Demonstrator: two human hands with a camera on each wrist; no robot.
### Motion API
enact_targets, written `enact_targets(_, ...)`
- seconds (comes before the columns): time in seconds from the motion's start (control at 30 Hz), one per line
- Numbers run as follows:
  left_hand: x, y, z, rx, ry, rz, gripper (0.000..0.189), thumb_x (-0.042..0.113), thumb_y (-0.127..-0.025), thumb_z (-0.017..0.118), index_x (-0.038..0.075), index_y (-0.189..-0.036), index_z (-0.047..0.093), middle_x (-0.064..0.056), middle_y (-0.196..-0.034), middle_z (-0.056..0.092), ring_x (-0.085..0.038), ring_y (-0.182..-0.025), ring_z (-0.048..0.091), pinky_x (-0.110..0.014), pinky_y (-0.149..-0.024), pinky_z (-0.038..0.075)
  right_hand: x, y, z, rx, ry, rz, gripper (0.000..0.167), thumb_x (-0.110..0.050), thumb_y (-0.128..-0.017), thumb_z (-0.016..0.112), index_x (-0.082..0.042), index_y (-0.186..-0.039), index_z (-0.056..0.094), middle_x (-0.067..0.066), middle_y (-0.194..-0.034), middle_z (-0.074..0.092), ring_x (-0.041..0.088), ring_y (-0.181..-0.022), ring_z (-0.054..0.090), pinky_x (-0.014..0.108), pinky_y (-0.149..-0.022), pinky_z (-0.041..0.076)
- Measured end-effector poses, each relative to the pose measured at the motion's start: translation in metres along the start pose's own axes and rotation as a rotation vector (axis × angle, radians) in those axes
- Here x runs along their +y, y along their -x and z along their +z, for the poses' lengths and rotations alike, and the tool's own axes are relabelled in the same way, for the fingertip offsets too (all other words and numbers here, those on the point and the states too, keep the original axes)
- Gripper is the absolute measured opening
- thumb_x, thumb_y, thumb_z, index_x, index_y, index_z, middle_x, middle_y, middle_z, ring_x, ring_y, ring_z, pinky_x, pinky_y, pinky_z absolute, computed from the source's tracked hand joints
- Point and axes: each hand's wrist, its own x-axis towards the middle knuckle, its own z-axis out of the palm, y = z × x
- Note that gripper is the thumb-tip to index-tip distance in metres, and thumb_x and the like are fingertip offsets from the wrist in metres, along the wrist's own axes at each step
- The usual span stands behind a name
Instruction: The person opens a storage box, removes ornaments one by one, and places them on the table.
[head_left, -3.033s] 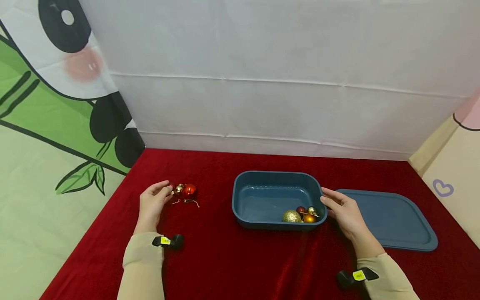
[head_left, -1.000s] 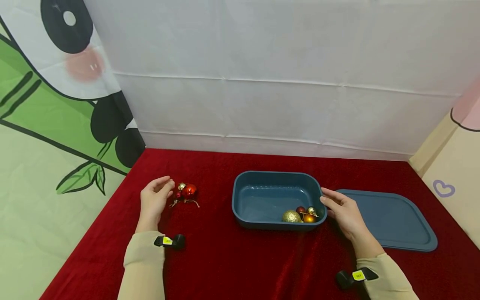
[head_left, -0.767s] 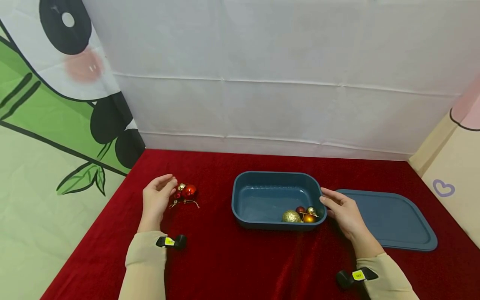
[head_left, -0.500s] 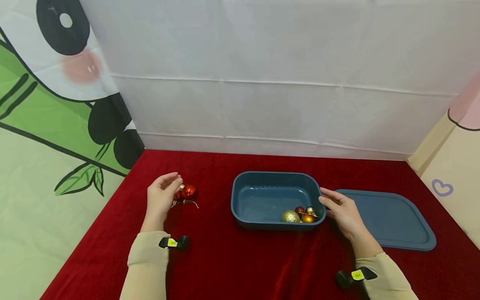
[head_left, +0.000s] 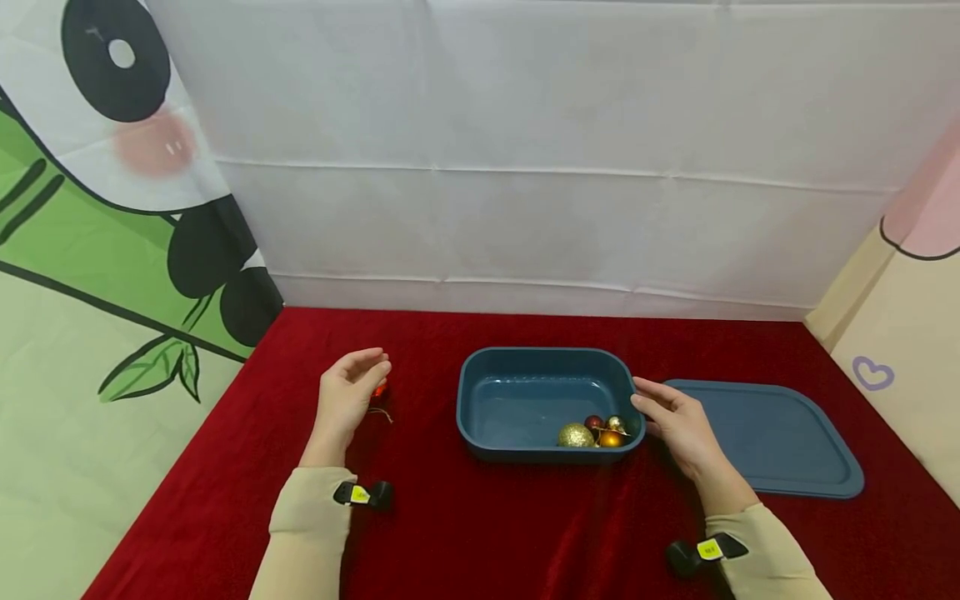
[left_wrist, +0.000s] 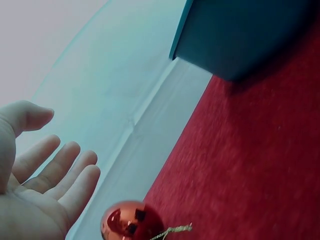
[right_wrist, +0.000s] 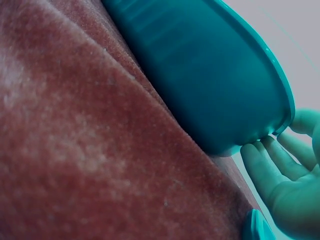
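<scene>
My left hand (head_left: 348, 400) is above the left side of the table with relaxed, slightly bent fingers and nothing in its grasp, as the left wrist view shows. Behind its fingertips a shiny red bauble (left_wrist: 131, 221) with a gold cord lies on the red cloth. The hand hides most of that bauble in the head view. My right hand (head_left: 678, 421) holds the right end of a blue rectangular storage box (head_left: 551, 455), thumb at the rim and fingers against the outer wall. Inside, at the near right corner, sit a glittery gold bauble (head_left: 575, 435) and several smaller baubles (head_left: 611, 437).
A flat blue lid (head_left: 783, 437) lies on the cloth right of the box, partly behind my right hand. Red velvet cloth (head_left: 480, 533) covers the table. A white curtain (head_left: 525, 233) stands along the back edge, with printed panels (head_left: 150, 350) at the left side.
My left hand let go of a small bauble beside the red one, then moved right, over the cluster, covering most of it. My right hand has stayed at the box.
</scene>
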Motion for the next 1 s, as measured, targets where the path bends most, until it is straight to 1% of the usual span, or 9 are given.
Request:
enact_targets(0.1,0.000,-0.001,0.006,-0.020,0.010,0.009,0.033,0.010,-0.089,0.064,0.001,-0.120,0.059,-0.015,-0.118,0.063,0.004,-0.088,0.063,-0.017,-0.078,0.053,0.000,0.000,0.000,0.000,0.001,0.001,0.061,-0.030,-0.092,0.061,-0.001,-0.141,0.041,-0.005,-0.118,0.061,-0.002,-0.093,0.062,0.020,-0.078,0.053)
enact_targets(0.2,0.001,-0.001,0.013,-0.052,0.012,0.014,0.034,0.009,-0.089,0.064,0.001,-0.121,0.058,-0.021,-0.123,0.059,0.003,-0.088,0.063,-0.017,-0.078,0.053,-0.001,0.000,0.000,0.000,-0.001,0.000,0.061,-0.030,-0.092,0.062,-0.001,-0.141,0.041,-0.006,-0.117,0.061,-0.002,-0.093,0.062,0.020,-0.078,0.054)
enact_targets(0.33,0.004,0.000,0.023,-0.102,0.007,0.019,0.035,0.010,-0.089,0.064,0.000,-0.122,0.057,-0.021,-0.124,0.059,0.004,-0.090,0.063,-0.016,-0.079,0.052,-0.001,0.000,0.000,-0.001,0.000,-0.003,0.060,-0.030,-0.092,0.061,-0.001,-0.141,0.041,-0.005,-0.117,0.061,-0.001,-0.094,0.062,0.020,-0.078,0.054)
enact_targets(0.5,0.007,0.002,0.036,-0.142,0.020,0.042,0.033,0.008,-0.089,0.064,-0.001,-0.121,0.058,-0.022,-0.122,0.060,0.003,-0.089,0.063,-0.016,-0.079,0.051,0.001,0.000,0.001,-0.004,-0.006,-0.004,0.060,-0.029,-0.092,0.061,0.000,-0.141,0.042,-0.003,-0.117,0.061,0.001,-0.093,0.063,0.021,-0.078,0.054)
enact_targets(0.63,0.011,0.005,0.043,-0.171,0.005,0.051,0.033,0.010,-0.089,0.064,0.000,-0.120,0.059,-0.021,-0.121,0.061,0.003,-0.090,0.063,-0.015,-0.081,0.051,0.001,0.002,0.003,0.001,-0.019,-0.006,0.060,-0.028,-0.092,0.062,0.001,-0.140,0.042,-0.005,-0.114,0.062,0.001,-0.092,0.064,0.021,-0.077,0.054)
enact_targets(0.73,0.015,0.008,0.049,-0.189,-0.013,0.053,0.032,0.010,-0.089,0.065,0.002,-0.120,0.060,-0.019,-0.120,0.062,-0.002,-0.094,0.064,-0.018,-0.085,0.051,0.001,0.004,0.004,0.005,-0.019,-0.006,0.060,-0.028,-0.092,0.062,0.001,-0.140,0.041,-0.007,-0.113,0.062,0.001,-0.091,0.064,0.021,-0.077,0.054)
enact_targets(0.87,0.020,0.013,0.057,-0.222,-0.024,0.061,0.031,0.010,-0.088,0.065,0.004,-0.119,0.061,-0.016,-0.119,0.064,-0.016,-0.102,0.065,-0.027,-0.091,0.051,0.000,0.007,0.005,0.011,-0.015,-0.006,0.060,-0.028,-0.092,0.062,0.001,-0.140,0.042,-0.005,-0.114,0.062,0.001,-0.091,0.064,0.022,-0.076,0.055)
enact_targets(0.93,0.022,0.016,0.061,-0.240,-0.025,0.060,0.031,0.010,-0.088,0.065,0.004,-0.118,0.061,-0.016,-0.118,0.064,-0.021,-0.104,0.064,-0.030,-0.092,0.051,-0.001,0.009,0.006,0.012,-0.010,-0.006,0.060,-0.029,-0.092,0.062,0.000,-0.140,0.042,-0.004,-0.116,0.061,0.002,-0.091,0.064,0.022,-0.076,0.055)
enact_targets(1.0,0.024,0.018,0.065,-0.255,-0.024,0.059,0.031,0.010,-0.088,0.066,0.005,-0.118,0.062,-0.017,-0.117,0.065,-0.023,-0.103,0.064,-0.030,-0.090,0.052,-0.002,0.010,0.006,0.014,-0.004,-0.005,0.060,-0.029,-0.092,0.062,0.000,-0.140,0.042,-0.003,-0.117,0.061,0.002,-0.091,0.064,0.022,-0.076,0.055)
